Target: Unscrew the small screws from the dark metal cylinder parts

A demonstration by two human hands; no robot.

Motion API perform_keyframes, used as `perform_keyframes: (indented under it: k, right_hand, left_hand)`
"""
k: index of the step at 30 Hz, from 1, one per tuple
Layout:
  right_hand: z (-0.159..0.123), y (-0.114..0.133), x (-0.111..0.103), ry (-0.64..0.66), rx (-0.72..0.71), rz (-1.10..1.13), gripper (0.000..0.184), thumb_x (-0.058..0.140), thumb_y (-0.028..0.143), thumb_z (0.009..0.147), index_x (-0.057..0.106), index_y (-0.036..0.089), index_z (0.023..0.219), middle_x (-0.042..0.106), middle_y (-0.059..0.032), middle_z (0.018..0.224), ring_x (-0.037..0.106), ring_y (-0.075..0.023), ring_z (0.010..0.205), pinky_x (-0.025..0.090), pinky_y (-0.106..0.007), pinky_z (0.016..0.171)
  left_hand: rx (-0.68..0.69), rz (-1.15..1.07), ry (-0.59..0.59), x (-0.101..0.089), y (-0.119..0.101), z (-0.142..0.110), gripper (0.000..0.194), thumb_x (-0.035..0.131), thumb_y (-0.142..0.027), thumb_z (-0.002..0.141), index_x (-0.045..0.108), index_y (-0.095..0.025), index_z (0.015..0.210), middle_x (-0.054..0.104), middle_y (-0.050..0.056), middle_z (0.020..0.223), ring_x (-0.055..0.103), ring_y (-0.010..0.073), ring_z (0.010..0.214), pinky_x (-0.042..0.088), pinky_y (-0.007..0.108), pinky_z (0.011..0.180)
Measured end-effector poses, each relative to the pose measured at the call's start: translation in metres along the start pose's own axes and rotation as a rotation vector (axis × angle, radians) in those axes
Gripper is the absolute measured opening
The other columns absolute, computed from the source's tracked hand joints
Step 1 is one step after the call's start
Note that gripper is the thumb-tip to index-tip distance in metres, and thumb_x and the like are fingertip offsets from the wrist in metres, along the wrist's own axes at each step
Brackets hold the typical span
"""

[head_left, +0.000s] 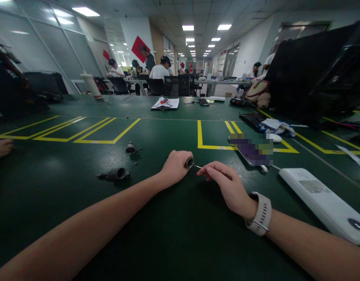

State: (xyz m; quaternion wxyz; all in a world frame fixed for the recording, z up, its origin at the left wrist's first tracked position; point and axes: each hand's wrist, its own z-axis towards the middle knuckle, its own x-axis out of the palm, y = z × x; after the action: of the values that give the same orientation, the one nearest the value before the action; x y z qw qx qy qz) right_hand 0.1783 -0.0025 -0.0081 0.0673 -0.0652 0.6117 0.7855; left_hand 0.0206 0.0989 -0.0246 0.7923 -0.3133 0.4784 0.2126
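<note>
My left hand (176,166) is wrapped round a hollow, dark metal cylindrical part (188,162), its open end facing right. In my right hand (223,181) is a slim screwdriver (197,166), pinched by the fingers. Its thin shaft points left and reaches the mouth of the part; whether the tip touches inside cannot be made out. Left of my hands lies a dark metal housing (117,174) with a round opening and a narrow shaft end. Behind it stands a cone-shaped metal piece (130,148), with several tiny parts (135,164) scattered beside it.
The green tabletop (156,234) carries yellow tape outlines (199,134). On the right are a phone (250,150), a white power bank (320,203), a cloth (276,127) and a black monitor (311,74). A clipboard (171,103) lies behind. Another person's hand (1,149) rests far left.
</note>
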Motion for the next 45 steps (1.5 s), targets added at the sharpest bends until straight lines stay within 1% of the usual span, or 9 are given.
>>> perform_keyframes:
  k: [2,5,10,13,19,24,29,36,45]
  right_hand:
    - [0.001,-0.002,0.0,-0.002,0.018,0.074,0.023,0.048,0.026,0.083,0.069,0.019,0.076,0.065,-0.0038,0.078,0.055,-0.0173,0.075,0.041,-0.032,0.07]
    - [0.004,-0.008,-0.002,-0.025,0.108,0.309,0.023,0.049,0.024,0.081,0.068,0.018,0.071,0.067,-0.0049,0.076,0.056,-0.0173,0.074,0.041,-0.032,0.069]
    - [0.01,-0.016,-0.004,-0.013,0.226,0.587,0.021,0.048,0.025,0.08,0.066,0.017,0.072,0.068,-0.0063,0.077,0.057,-0.0169,0.071,0.041,-0.031,0.066]
    - [0.008,-0.015,-0.003,-0.023,0.201,0.564,0.02,0.049,0.026,0.08,0.066,0.017,0.074,0.068,-0.0062,0.078,0.057,-0.0171,0.073,0.042,-0.031,0.066]
    - [0.0,-0.007,-0.001,-0.044,0.09,0.23,0.022,0.049,0.027,0.083,0.067,0.018,0.073,0.067,-0.0053,0.079,0.057,-0.0176,0.075,0.041,-0.034,0.07]
    - [0.004,-0.009,-0.002,-0.046,0.172,0.348,0.021,0.05,0.024,0.079,0.067,0.016,0.07,0.068,-0.0065,0.075,0.057,-0.0176,0.071,0.042,-0.033,0.068]
    - [0.009,-0.011,-0.003,-0.083,0.257,0.519,0.019,0.052,0.022,0.075,0.066,0.015,0.065,0.069,-0.0063,0.068,0.056,-0.0158,0.064,0.041,-0.03,0.063]
    - [0.009,-0.012,-0.005,-0.06,0.252,0.588,0.021,0.05,0.021,0.077,0.067,0.015,0.067,0.069,-0.0066,0.07,0.056,-0.0156,0.065,0.041,-0.03,0.064]
    - [0.009,-0.014,-0.006,-0.07,0.237,0.557,0.021,0.049,0.022,0.076,0.067,0.016,0.066,0.068,-0.0064,0.068,0.056,-0.016,0.064,0.041,-0.031,0.064]
  left_hand:
    - [0.038,-0.025,-0.002,0.0,0.0,0.0,0.008,0.053,-0.016,0.077,0.053,-0.016,0.069,0.055,-0.003,0.064,0.051,0.0131,0.063,0.034,0.028,0.064]
    - [0.059,-0.111,-0.013,-0.001,0.0,-0.001,0.009,0.056,-0.018,0.075,0.052,-0.016,0.068,0.053,-0.004,0.064,0.049,0.0117,0.062,0.035,0.027,0.065]
    - [0.092,-0.354,-0.007,-0.002,0.0,-0.001,0.015,0.058,-0.023,0.074,0.048,-0.016,0.065,0.047,-0.005,0.063,0.046,0.0096,0.058,0.035,0.022,0.057]
    - [0.09,-0.377,-0.017,-0.002,0.0,-0.001,0.016,0.057,-0.025,0.075,0.048,-0.016,0.065,0.047,-0.005,0.062,0.045,0.0094,0.058,0.035,0.022,0.057]
    - [0.131,-0.027,0.004,-0.003,-0.002,-0.001,0.006,0.052,-0.014,0.075,0.052,-0.016,0.069,0.054,-0.002,0.067,0.05,0.0133,0.065,0.034,0.029,0.067]
    - [0.168,0.079,0.031,-0.005,-0.005,-0.003,0.009,0.048,-0.01,0.075,0.052,-0.016,0.07,0.055,0.0,0.068,0.05,0.0153,0.066,0.032,0.029,0.066]
    - [0.157,-0.016,0.027,-0.003,-0.003,-0.002,0.007,0.05,-0.01,0.072,0.052,-0.016,0.069,0.054,-0.001,0.067,0.05,0.0137,0.065,0.033,0.028,0.067]
    - [0.063,-0.292,0.009,-0.003,0.0,0.0,0.008,0.053,-0.012,0.07,0.049,-0.015,0.064,0.05,-0.004,0.063,0.047,0.0099,0.06,0.035,0.022,0.059]
    - [0.064,-0.272,0.035,-0.002,0.003,0.001,0.009,0.056,-0.014,0.072,0.05,-0.016,0.065,0.051,-0.004,0.065,0.047,0.0101,0.06,0.035,0.023,0.06]
